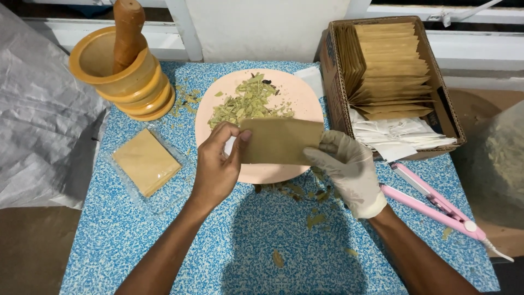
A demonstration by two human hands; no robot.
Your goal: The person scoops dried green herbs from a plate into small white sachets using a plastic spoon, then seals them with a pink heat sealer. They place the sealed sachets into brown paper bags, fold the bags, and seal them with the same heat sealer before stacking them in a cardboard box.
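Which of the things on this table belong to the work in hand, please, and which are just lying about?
In use:
left hand
gloved right hand
brown paper pouch
pink plate of dried leaves

Lying about:
wooden mortar and pestle
pink sealing tool
cardboard box of pouches
wrapped pouch pack

This looks like a small home workplace for packing dried herbs. A table [164, 257] with a blue speckled cloth holds a wooden mortar [117, 74], a plate [297, 98] of leaves [245, 104], a box [333, 60] of paper bags [390, 65] and a pink sealer [431, 202].
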